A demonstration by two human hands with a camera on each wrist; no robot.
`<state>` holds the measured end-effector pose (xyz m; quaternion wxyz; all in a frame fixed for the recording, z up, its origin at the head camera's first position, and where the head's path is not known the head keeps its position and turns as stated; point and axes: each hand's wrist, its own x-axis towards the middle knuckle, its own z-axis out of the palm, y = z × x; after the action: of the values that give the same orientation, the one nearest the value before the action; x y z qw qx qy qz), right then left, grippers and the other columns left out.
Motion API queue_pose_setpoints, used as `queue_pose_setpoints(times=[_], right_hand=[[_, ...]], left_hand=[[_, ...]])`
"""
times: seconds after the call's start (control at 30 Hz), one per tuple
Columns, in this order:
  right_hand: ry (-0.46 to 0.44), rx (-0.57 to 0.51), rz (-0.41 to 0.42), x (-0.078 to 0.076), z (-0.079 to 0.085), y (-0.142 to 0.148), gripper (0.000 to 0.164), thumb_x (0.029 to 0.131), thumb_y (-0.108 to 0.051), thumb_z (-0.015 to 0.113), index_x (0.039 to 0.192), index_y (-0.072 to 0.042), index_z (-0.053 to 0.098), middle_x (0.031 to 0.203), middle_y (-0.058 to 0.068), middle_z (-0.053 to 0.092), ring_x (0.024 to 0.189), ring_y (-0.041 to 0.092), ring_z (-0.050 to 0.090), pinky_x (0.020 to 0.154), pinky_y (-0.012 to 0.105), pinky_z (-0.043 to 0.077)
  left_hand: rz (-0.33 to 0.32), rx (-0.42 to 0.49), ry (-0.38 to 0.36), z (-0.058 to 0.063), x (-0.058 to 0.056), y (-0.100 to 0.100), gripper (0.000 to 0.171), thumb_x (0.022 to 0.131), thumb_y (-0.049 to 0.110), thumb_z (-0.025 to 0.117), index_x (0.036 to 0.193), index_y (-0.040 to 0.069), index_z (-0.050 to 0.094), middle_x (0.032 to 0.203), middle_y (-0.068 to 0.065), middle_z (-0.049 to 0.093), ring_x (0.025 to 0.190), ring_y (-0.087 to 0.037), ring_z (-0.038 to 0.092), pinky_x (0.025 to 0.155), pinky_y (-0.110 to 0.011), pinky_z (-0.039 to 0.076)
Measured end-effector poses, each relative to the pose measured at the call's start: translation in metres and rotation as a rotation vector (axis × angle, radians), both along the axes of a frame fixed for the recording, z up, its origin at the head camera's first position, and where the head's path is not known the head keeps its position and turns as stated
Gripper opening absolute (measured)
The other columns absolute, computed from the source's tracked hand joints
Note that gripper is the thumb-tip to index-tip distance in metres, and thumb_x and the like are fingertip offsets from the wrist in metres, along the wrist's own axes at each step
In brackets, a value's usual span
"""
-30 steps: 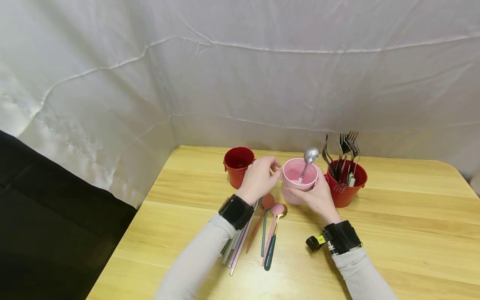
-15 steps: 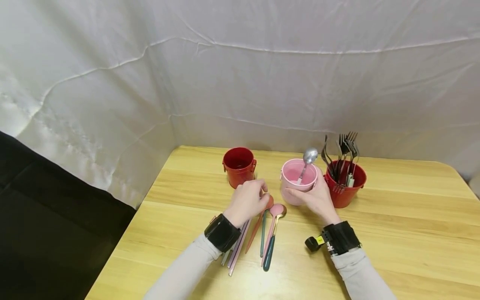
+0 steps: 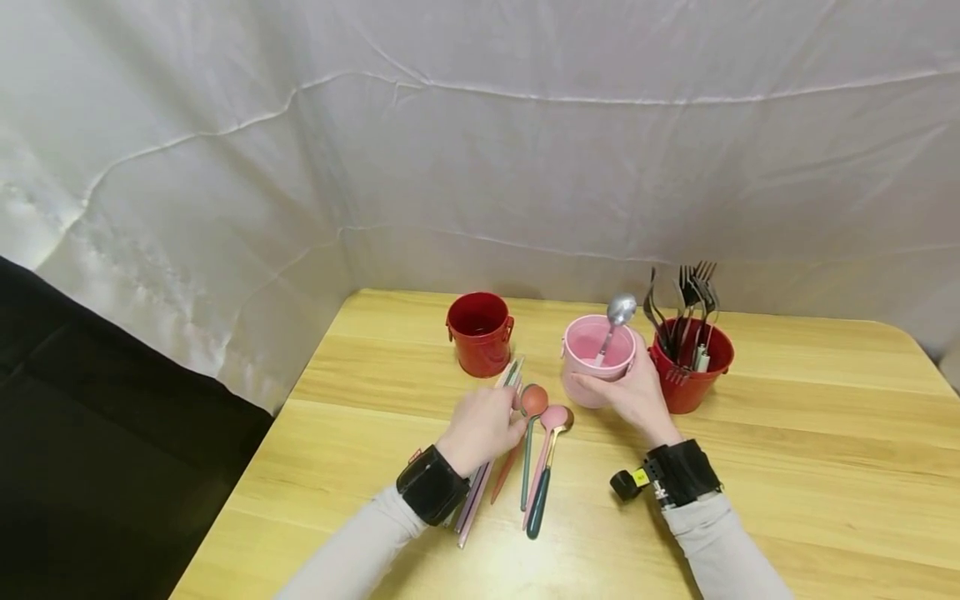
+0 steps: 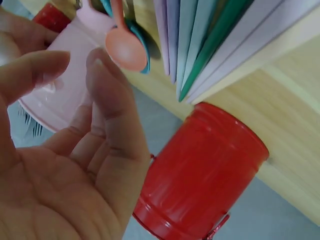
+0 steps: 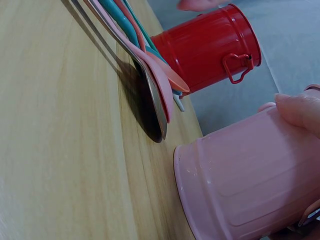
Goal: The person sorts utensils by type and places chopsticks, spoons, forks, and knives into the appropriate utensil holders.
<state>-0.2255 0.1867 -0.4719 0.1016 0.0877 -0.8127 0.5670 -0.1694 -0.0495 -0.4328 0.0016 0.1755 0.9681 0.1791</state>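
Observation:
My right hand [image 3: 637, 396] grips the pink bucket [image 3: 573, 367] by its side, thumb at the front. A silver spoon [image 3: 621, 309] leans inside it, bowl up. My left hand [image 3: 480, 429] hovers over the chopsticks [image 3: 472, 512], beside several spoons. In the left wrist view, its thumb and forefinger stand apart with nothing between them. Among the spoons are one with an orange bowl [image 3: 534, 400], a pink spoon [image 3: 554, 417] and a gold one with a dark teal handle [image 3: 538, 504]. The left hand covers part of the chopsticks in the head view.
A red bucket [image 3: 483, 354] stands behind the chopsticks. Close by the right hand, another red bucket [image 3: 686, 398] holds several forks [image 3: 697, 287]. Grey-white cloth [image 3: 570, 192] hangs behind the wooden table [image 3: 825, 433].
The left hand has moved away from the pink bucket, down and left, to above the chopsticks and spoons. The right hand stays on the pink bucket.

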Motion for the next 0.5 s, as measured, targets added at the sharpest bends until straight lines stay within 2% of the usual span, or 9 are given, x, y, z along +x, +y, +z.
queue_pose_setpoints(times=[0.2, 0.33, 0.5], right_hand=[[-0.005, 0.005, 0.002, -0.001, -0.001, 0.001, 0.094, 0.067, -0.023, 0.086, 0.141, -0.005, 0.03, 0.131, 0.018, 0.048, 0.12, 0.033, 0.045, 0.102, 0.053, 0.035], [-0.003, 0.004, 0.004, -0.001, -0.002, 0.001, 0.094, 0.068, -0.023, 0.085, 0.141, -0.004, 0.029, 0.131, 0.019, 0.047, 0.12, 0.034, 0.045, 0.102, 0.054, 0.035], [-0.006, 0.008, -0.007, -0.001, -0.003, 0.0, 0.094, 0.067, -0.023, 0.086, 0.141, -0.006, 0.03, 0.131, 0.017, 0.048, 0.119, 0.031, 0.045, 0.101, 0.051, 0.035]], left_hand=[[-0.001, -0.042, -0.037, -0.006, 0.0, 0.005, 0.018, 0.081, 0.02, 0.067, 0.074, 0.013, 0.052, 0.057, 0.003, 0.046, 0.051, -0.014, 0.047, 0.042, -0.025, 0.033], [0.005, -0.052, -0.063, -0.007, -0.001, 0.009, 0.016, 0.081, 0.017, 0.066, 0.076, 0.012, 0.052, 0.06, 0.0, 0.049, 0.053, -0.016, 0.048, 0.043, -0.026, 0.035], [0.005, -0.081, -0.079, -0.011, 0.0, 0.012, 0.021, 0.08, 0.018, 0.067, 0.069, 0.013, 0.05, 0.062, 0.0, 0.05, 0.055, -0.017, 0.049, 0.045, -0.028, 0.037]])
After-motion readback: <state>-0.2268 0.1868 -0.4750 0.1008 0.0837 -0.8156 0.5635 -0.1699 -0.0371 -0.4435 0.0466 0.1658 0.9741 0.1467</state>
